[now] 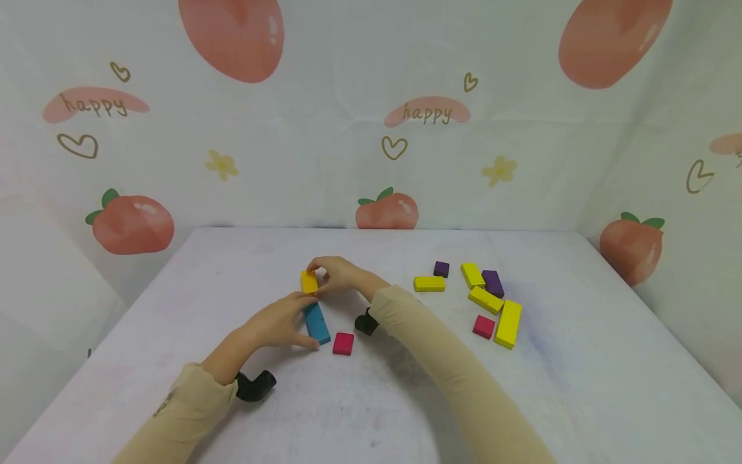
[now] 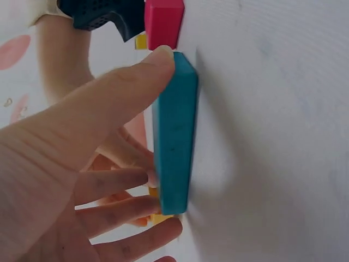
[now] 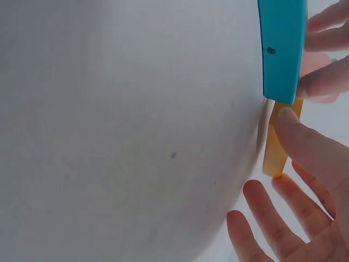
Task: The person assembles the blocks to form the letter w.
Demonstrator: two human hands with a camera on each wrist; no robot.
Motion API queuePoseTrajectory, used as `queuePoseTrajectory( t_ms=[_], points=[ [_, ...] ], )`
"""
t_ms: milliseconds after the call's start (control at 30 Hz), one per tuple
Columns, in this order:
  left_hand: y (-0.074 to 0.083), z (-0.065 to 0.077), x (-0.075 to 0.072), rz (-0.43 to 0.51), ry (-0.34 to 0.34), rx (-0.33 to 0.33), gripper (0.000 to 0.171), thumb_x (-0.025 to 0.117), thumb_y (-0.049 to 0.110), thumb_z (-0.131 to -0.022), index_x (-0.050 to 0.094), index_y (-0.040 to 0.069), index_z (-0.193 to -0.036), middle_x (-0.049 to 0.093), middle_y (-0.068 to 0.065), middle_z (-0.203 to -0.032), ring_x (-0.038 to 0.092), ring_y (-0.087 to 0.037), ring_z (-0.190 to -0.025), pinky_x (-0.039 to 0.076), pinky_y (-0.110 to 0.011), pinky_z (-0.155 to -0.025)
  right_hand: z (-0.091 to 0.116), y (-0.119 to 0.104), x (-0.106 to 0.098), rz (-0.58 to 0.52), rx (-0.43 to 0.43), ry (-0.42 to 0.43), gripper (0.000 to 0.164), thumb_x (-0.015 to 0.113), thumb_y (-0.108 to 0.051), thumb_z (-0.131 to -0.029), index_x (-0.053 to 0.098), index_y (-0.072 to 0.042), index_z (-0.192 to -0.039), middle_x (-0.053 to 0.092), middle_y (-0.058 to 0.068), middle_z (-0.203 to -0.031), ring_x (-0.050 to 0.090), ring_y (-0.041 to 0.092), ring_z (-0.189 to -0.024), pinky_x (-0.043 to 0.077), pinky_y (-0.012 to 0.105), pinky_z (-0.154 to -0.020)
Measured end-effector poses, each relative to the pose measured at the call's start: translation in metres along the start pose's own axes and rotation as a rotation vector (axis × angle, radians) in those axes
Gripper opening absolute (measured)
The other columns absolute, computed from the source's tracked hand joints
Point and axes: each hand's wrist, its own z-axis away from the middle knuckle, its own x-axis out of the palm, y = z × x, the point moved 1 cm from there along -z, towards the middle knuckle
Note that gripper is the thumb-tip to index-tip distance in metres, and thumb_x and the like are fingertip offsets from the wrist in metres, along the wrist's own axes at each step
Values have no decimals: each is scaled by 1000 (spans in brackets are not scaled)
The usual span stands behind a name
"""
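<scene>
1. Long blue block (image 1: 317, 324), oblong, smooth-faced, material uncertain: on the white tabletop (image 1: 261, 258), left of centre.
2. Short orange-yellow block (image 1: 310, 283), oblong, material likewise uncertain: at the blue block's far end, touching or nearly so; which, cannot be told.
3. Left hand (image 1: 277, 324): broad span along the blue block, thumb at the near end, fingers about the far end; pressure cannot be judged.
4. Right hand (image 1: 343, 276): narrower pinch on the orange-yellow block, between thumb and finger.
5. Hazards, as judged: fingertips of both hands crowd the meeting of the blocks; a bump there could skew either one. Uneven thumb pressure could swing the blue block's near end towards the flat red block (image 1: 343, 344), just beside it.
6. Orientation: blue block's long axis runs away from the person, far end slightly left; orange-yellow block continues roughly that line.
</scene>
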Motion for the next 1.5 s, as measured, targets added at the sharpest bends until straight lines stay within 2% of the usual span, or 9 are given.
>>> queuePoseTrajectory(
  t_ms=[300,633,1000,1300,1500],
  points=[
    [-1,6,-1,-35,34,-59,81,78,43,-71,50,-3,-130,49,-25,-135,48,-40,-122,43,-54,-101,0,1,-1,-24,-31,-18,47,68,-14,-85,50,-10,-128,49,8,-139,58,23,-109,48,27,-100],
    [5,8,0,-82,69,-23,70,78,38,-72,55,-3,-124,58,-20,-128,54,-37,-118,47,-51,-97,-3,0,-3,-31,-43,-42,48,67,-17,-86,48,-12,-130,48,7,-140,58,23,-108,49,27,-98],
    [4,6,3,-74,65,-39,69,79,37,-71,57,-3,-123,59,-20,-126,55,-35,-116,48,-51,-96,-4,2,-2,-48,-50,-96,49,68,-15,-85,48,-11,-130,49,7,-139,57,25,-109,48,27,-99],
    [6,7,2,-85,63,-56,69,79,37,-71,56,-2,-123,58,-20,-127,55,-35,-116,48,-50,-96,-2,2,-1,-67,-25,-94,52,67,-19,-86,46,-12,-133,46,6,-142,56,24,-113,48,27,-99],
    [8,9,2,-90,62,-60,70,79,38,-71,56,-2,-123,57,-20,-128,53,-36,-119,46,-51,-98,-3,2,-1,-68,-15,-81,48,63,-19,-89,46,-11,-133,47,6,-142,56,24,-113,48,28,-99]
  ],
)
